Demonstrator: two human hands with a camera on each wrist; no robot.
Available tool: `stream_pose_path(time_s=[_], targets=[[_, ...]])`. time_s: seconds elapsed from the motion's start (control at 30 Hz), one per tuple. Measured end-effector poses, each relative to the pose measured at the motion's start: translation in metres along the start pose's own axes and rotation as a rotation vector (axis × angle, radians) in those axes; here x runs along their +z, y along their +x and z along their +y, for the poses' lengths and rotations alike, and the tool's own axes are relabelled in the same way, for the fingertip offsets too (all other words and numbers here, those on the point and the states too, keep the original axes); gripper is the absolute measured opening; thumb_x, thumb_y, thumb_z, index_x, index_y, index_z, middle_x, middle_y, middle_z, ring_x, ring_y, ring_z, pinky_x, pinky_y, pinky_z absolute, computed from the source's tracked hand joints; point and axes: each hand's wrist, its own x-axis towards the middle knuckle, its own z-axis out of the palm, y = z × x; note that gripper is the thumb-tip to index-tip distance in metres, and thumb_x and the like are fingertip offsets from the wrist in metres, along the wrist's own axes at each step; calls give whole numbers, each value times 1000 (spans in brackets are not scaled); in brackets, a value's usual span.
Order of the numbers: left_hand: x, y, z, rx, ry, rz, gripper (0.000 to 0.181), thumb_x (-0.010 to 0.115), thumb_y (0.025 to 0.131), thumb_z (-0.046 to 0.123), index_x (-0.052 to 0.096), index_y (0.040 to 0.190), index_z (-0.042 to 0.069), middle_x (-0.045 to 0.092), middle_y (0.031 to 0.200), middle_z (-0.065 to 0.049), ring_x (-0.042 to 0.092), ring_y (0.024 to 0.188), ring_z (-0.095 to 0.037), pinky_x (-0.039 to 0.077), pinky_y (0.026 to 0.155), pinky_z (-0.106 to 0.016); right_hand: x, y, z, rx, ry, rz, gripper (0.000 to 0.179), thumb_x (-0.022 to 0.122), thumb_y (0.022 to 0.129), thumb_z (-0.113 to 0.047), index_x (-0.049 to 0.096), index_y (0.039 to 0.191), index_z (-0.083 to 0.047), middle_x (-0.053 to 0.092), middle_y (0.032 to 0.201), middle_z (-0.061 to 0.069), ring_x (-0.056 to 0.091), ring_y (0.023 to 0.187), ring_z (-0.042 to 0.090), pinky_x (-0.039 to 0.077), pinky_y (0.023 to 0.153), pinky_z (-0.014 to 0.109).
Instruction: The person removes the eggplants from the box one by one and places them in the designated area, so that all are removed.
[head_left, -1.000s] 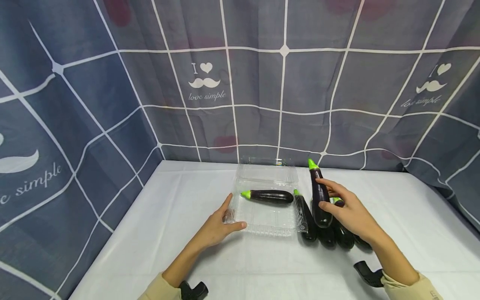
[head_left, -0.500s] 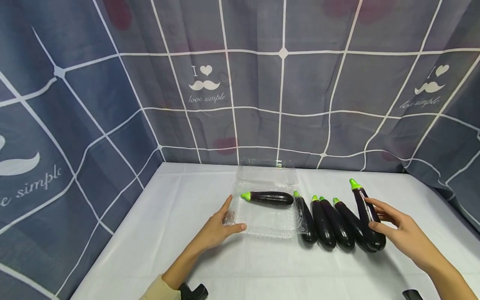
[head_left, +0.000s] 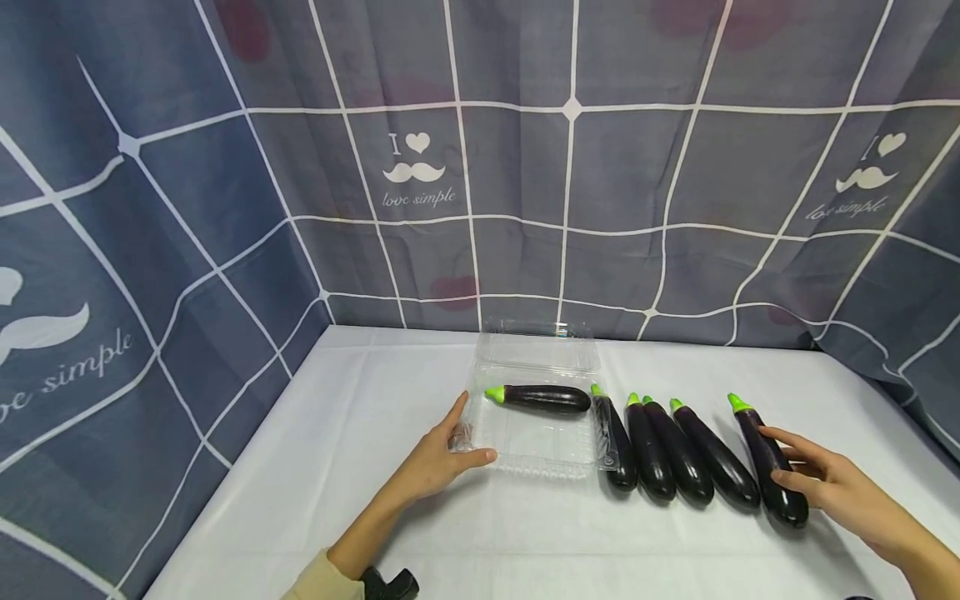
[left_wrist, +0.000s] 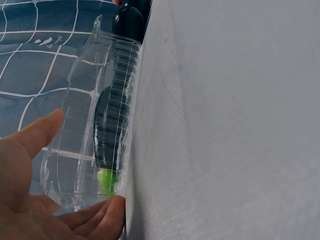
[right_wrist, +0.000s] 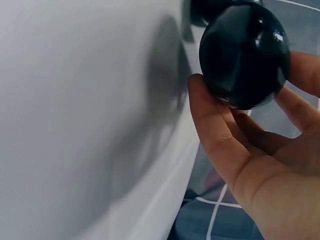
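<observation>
My right hand [head_left: 840,483] pinches a dark purple eggplant [head_left: 767,460] with a bright green stem, thumb on the near side and fingers on the far side. It is tilted low over the table at the right end of a row; in the right wrist view its round, glossy end [right_wrist: 245,55] faces the camera. My left hand [head_left: 431,458] rests, thumb and fingers spread, against the left side of a clear plastic clamshell box [head_left: 525,446]. The box's lid [head_left: 536,346] lies back behind it. One eggplant [head_left: 543,398] lies crosswise inside, green stem to the left.
Several more eggplants lie side by side right of the box, stems away from me, such as one in the middle [head_left: 678,454]. The leftmost one [head_left: 618,446] is up against the box's right wall. A white cloth [head_left: 360,383] covers the table; a grey checked curtain [head_left: 510,167] stands behind.
My right hand has carried its eggplant rightward from above the row and lowered it to the row's right end. My left hand and the box have stayed put.
</observation>
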Motion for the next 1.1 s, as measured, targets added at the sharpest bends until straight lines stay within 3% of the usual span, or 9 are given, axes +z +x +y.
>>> stream_pose_path(time_s=[0.33, 0.7, 1.1], targets=[[2, 0, 1, 1, -4, 1, 103, 78, 83, 44, 15, 160, 20, 38, 147, -32, 37, 136, -45, 32, 104, -63, 2, 9, 1, 27, -8, -77, 57, 62, 98, -19, 39, 147, 0, 50, 130, 32, 56, 94, -4, 46, 70, 22], [2, 1, 2, 10, -15, -5, 102, 78, 84, 42, 15, 160, 18, 38, 146, -33, 38, 135, -46, 33, 103, -64, 6, 11, -1, 27, -15, -77, 46, 60, 100, -18, 48, 135, 9, 58, 119, 21, 56, 89, -1, 47, 69, 23], [1, -1, 2, 14, -17, -5, 102, 78, 84, 43, 15, 160, 18, 38, 147, -33, 38, 135, -45, 33, 104, -63, 10, 12, -5, 20, -41, -44, 44, 61, 100, -21, 52, 134, 5, 59, 116, 16, 56, 87, 1, 47, 69, 24]])
